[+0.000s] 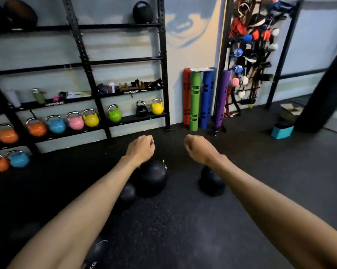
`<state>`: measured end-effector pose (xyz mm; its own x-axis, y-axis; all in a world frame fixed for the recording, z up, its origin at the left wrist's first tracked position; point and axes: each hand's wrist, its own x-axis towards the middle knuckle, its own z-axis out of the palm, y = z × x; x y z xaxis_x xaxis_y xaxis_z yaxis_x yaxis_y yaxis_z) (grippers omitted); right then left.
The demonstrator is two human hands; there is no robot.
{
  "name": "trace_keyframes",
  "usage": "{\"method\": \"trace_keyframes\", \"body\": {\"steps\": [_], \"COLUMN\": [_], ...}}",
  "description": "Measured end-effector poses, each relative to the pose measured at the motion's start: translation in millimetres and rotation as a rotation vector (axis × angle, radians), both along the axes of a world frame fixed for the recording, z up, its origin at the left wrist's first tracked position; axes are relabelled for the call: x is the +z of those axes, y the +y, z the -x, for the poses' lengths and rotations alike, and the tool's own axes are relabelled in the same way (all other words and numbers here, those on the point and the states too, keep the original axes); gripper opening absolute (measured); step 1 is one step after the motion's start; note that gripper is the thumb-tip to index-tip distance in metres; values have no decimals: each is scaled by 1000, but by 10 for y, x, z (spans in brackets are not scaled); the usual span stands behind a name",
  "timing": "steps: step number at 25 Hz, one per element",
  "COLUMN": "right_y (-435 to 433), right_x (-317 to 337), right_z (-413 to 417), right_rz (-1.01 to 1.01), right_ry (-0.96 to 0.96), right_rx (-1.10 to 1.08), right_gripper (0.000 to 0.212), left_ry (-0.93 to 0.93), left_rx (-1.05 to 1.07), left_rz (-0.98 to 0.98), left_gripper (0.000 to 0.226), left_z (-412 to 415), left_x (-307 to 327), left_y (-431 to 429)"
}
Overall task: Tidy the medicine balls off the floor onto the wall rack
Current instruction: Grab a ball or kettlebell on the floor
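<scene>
Black medicine balls lie on the dark rubber floor in front of me: a large one (154, 176), a smaller one (127, 194) partly behind my left forearm, and another (211, 183) under my right wrist. A further ball (94, 253) shows at the bottom edge. My left hand (141, 147) and my right hand (197, 147) hover above them with fingers curled downward, holding nothing. The black wall rack (125, 26) stands at the left, with a black ball (142, 12) on its top rail and more balls (20, 13) at top left.
Coloured kettlebells (74, 121) fill the rack's lower shelves, with bottles and small gear on the shelf above. Upright coloured tubes (199, 98) lean at the wall. Hanging straps and gloves (249, 45) crowd a second rack. A teal box (282, 131) sits at the right.
</scene>
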<state>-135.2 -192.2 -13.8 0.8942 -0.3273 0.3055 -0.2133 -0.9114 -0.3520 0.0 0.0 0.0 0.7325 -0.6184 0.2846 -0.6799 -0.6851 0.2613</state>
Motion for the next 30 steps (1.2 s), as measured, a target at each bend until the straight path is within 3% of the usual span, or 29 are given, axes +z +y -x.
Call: {"method": "trace_keyframes", "body": {"steps": [13,21,30], "right_y": [-2491,-3681,-4942], "right_x": [-1685,-2571,-2992], "right_z": [302,-249,-1201], "right_rz": [-260,-425,-586], "right_ry": [332,500,613], "right_rx": [-137,-267,-415], "right_gripper": [14,20,23], "left_ry": [416,626,791], "left_rx": [-170,-207,-258], "left_rz": [-360,-465,-590], "left_gripper": [22,23,18], "left_z": [210,-546,-1532], "left_x": [-1795,-2691,-3155], "left_y": [-2648,-4079,-5584]}}
